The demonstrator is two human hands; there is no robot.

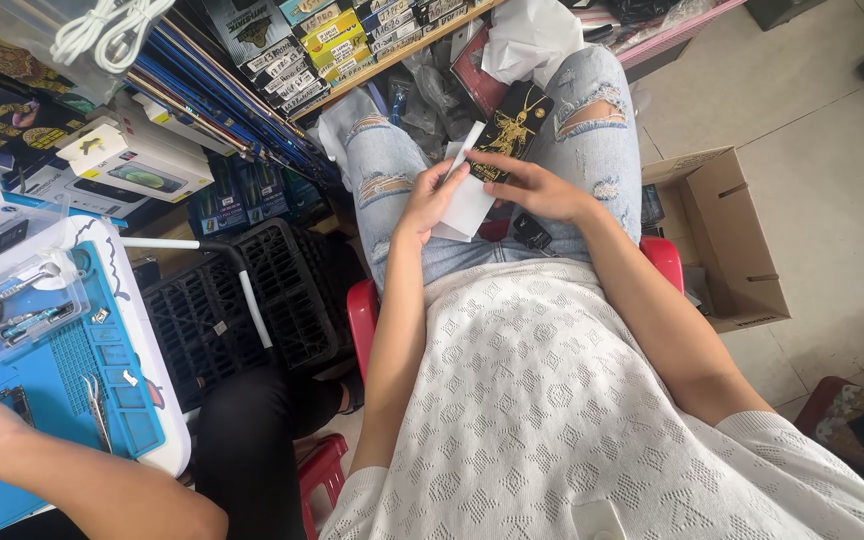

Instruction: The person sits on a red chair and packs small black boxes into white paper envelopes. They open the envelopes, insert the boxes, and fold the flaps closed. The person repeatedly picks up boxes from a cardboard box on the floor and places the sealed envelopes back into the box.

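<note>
Sitting on a red stool point(664, 256) over pale floor tiles, the person holds a white paper sleeve point(468, 196) on the lap; left hand point(430, 198) fingers are clamped on its edge, right hand point(536, 186) fingers pinch its top beside a black phone case point(514, 124). A co-worker's arm point(72, 480) crosses the blue counter point(62, 380), its hand cut off. Shelf boxes blur together.

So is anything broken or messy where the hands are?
Nothing looks broken. The left hand and right hand hold a white paper sleeve over a black and gold flat box resting on the lap. The jeans have ripped knees, and a cardboard box sits open on the floor.
</note>
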